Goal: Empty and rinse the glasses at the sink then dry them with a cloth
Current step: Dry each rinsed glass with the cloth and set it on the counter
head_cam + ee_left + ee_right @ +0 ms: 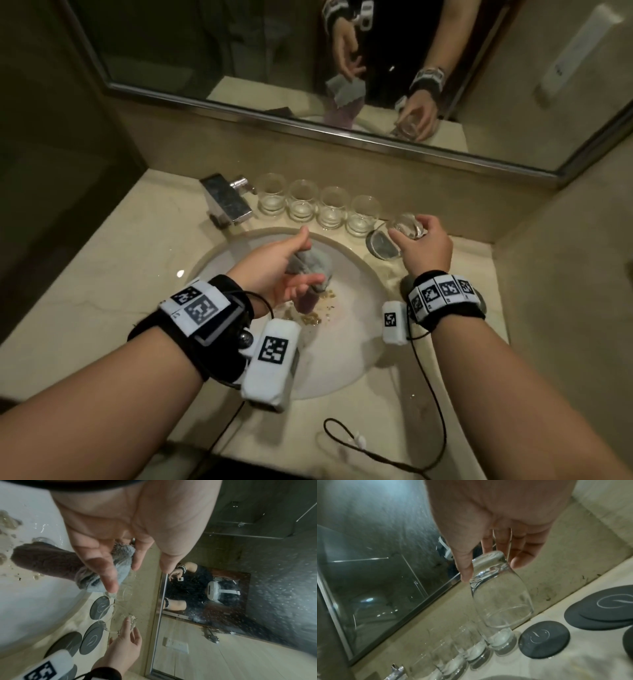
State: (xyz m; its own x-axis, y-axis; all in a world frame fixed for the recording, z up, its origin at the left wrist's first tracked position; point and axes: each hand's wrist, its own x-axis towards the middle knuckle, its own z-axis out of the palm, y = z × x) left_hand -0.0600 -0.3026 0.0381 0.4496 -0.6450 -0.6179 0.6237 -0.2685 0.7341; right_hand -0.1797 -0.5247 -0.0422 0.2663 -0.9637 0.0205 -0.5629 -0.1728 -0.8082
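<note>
My left hand (291, 267) hovers over the white sink (359, 342) and holds a bunched grey and purple cloth (317, 265) between thumb and fingers. In the left wrist view the cloth (123, 553) hangs behind the left hand (137, 563). My right hand (409, 231) grips a clear glass (411, 224) by its base. It is tilted with the mouth down and to the left, above the counter at the back right. In the right wrist view the glass (500, 601) looks empty under the right hand (491, 570).
Several clear glasses (318, 209) stand upright in a row along the backsplash, right of the chrome faucet (226, 202). Dark round coasters (544, 639) lie on the counter to the right. Brown bits (311, 318) sit near the drain. A mirror (239, 68) hangs behind.
</note>
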